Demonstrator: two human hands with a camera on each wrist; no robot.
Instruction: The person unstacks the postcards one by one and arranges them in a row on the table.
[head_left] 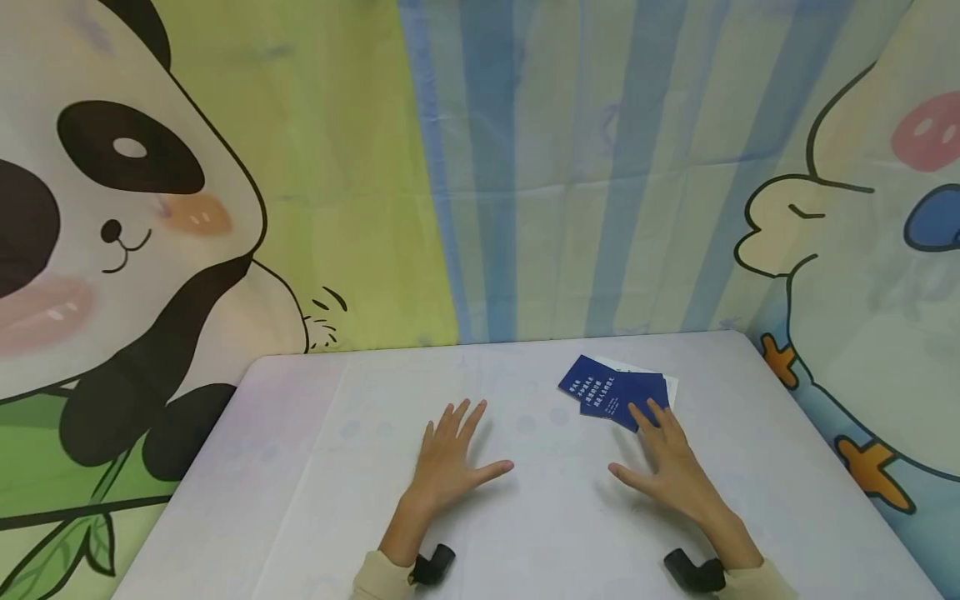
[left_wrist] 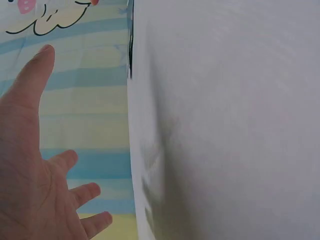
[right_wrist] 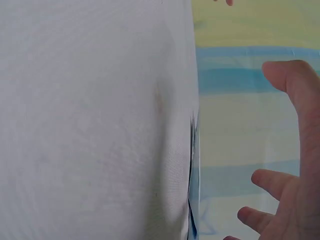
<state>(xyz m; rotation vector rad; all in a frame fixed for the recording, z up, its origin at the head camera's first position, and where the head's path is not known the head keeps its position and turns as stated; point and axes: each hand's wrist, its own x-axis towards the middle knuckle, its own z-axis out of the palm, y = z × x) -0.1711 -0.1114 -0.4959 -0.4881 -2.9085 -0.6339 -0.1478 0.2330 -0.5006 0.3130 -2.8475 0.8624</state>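
A booth-like space: cartoon-print curtains point(head_left: 555, 183) on three sides of a white table point(head_left: 555, 525)

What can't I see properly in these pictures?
- Smallest writing on the blue cards: head view, too small to read.
- Part of the white sheet: head view, covered by the blue cards.
- One finger of the right grip: right wrist view, mostly cut off by the bottom edge.

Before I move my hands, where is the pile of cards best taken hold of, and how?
Probably across the overlapping middle of the pile of cards, coming from the near side, with the right hand spanning near edge to far edge. It lies flat on the table, fanned out, so one corner might bring only one card.
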